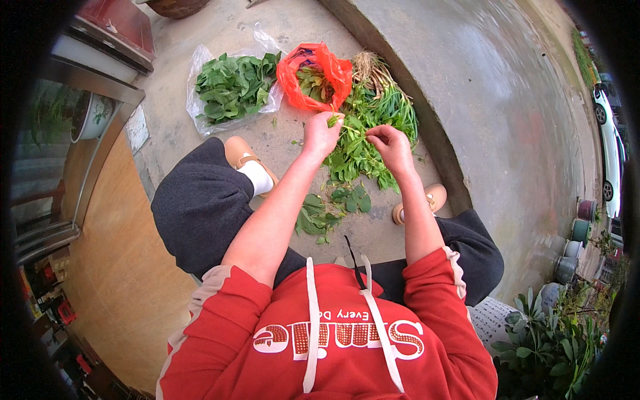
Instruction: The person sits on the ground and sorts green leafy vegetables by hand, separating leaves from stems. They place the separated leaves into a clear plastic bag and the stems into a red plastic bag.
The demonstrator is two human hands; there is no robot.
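My left hand (322,132) is closed around some green leafy sprigs, just below the rim of a red plastic bag (286,82). That bag stands upright with its mouth wide, and leafy greens (314,84) show inside. My right hand (389,145) pinches a thin stem between thumb and fingertips, over a heap of leafy green stems (352,155) on the concrete floor. Scallions with pale roots (395,95) lie behind the heap. To the left, broad dark green leaves (237,87) rest on a clear plastic bag (192,75). Loose leaves (315,215) lie nearer to me.
A raised concrete edge (430,110) curves along the right side, beside my shoe (436,196). My other shoe (240,150) stands below the clear bag. On the left are a metal-framed glass door (95,155) and a red wooden piece (122,30). A brown pot (177,6) is at the top.
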